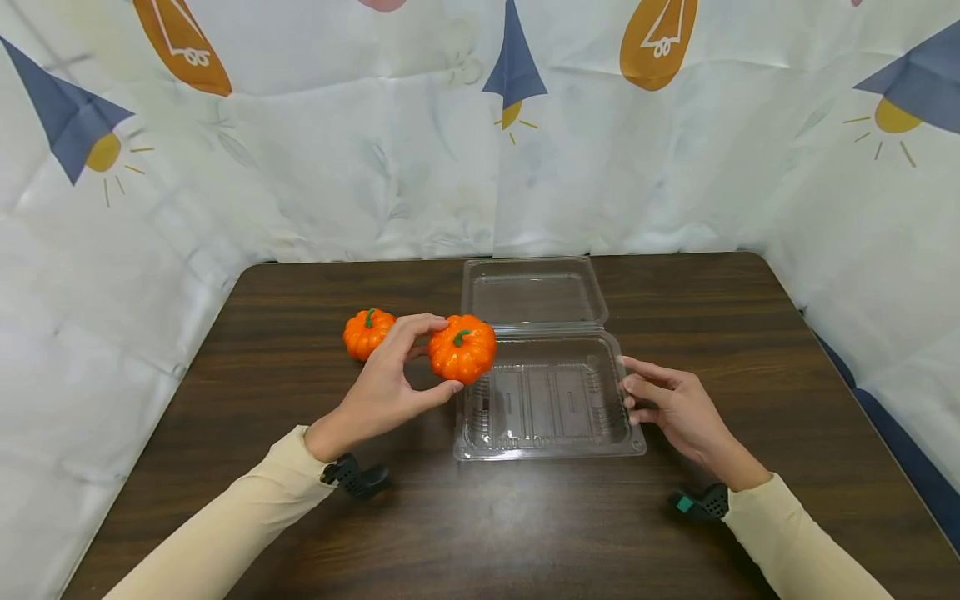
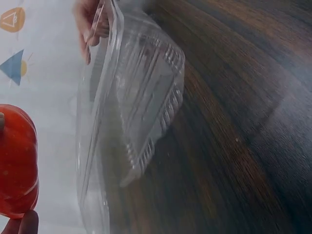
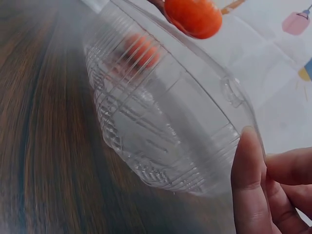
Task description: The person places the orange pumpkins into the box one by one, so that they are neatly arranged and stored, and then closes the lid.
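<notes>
Held pumpkin [image 2: 17, 161] cut by left-wrist frame's left edge; stem hidden there. Second pumpkin [image 3: 140, 50], beyond grip, just blurred smear through clamshell container [image 3: 161, 122]. Right hand [image 3: 265, 187] cut off at frame corner.

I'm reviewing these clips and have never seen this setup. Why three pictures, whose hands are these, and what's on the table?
A person wears three cameras: one on the head looking down, one on each wrist. On the dark wooden table sits an open clear plastic clamshell box. The left hand holds a small orange toy pumpkin with a green stem at the box's left edge; a second orange pumpkin rests on the table behind it. The right hand touches the box's right rim. The wrist views show the same box up close.
</notes>
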Tool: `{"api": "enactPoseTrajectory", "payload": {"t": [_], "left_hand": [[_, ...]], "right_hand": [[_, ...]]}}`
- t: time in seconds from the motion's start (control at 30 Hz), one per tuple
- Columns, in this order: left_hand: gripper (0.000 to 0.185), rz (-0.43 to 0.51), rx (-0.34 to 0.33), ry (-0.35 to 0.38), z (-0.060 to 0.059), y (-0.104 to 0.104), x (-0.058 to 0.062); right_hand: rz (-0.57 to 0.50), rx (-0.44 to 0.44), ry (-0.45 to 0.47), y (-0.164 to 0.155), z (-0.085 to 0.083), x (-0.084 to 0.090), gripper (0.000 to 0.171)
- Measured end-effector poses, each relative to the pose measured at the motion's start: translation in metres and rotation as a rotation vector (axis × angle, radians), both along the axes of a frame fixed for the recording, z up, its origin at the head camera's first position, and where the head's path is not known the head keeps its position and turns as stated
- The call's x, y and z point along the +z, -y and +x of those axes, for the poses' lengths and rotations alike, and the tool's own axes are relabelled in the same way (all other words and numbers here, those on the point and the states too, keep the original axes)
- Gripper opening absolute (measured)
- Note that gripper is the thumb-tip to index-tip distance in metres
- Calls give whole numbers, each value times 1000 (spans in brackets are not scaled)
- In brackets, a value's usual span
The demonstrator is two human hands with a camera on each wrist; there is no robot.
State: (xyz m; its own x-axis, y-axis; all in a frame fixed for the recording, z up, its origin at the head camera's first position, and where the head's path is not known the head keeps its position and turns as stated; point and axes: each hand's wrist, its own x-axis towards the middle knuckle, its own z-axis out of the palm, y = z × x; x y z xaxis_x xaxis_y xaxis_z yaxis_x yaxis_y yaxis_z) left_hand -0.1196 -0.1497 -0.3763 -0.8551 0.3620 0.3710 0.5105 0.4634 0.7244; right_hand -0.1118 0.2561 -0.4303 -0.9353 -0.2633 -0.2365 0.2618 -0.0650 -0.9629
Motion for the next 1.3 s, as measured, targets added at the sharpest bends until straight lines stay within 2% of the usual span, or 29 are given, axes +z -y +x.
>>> {"api": "enactPoseTrajectory", "payload": {"t": [0.33,0.67,0.9,1.0,1.23,1.3], "left_hand": [[72,-11,-97,30,-7,-17,5],[70,-30,-154,16,-12,-37,11],[66,-103,-211,43,-17,-50,14],[64,-137,-230,70,-19,-56,15],[65,-178,-254,212,-25,-68,10],[65,-198,-262,233,-26,-72,9]], "right_hand": [[-1,3,34,13,-4,-2,64],[-18,13,51,20,-5,-2,52],[-35,26,71,23,-6,-3,44],[-34,31,80,23,-6,-4,44],[-30,35,106,23,-7,-5,48],[-39,33,111,23,-7,-5,48]]}}
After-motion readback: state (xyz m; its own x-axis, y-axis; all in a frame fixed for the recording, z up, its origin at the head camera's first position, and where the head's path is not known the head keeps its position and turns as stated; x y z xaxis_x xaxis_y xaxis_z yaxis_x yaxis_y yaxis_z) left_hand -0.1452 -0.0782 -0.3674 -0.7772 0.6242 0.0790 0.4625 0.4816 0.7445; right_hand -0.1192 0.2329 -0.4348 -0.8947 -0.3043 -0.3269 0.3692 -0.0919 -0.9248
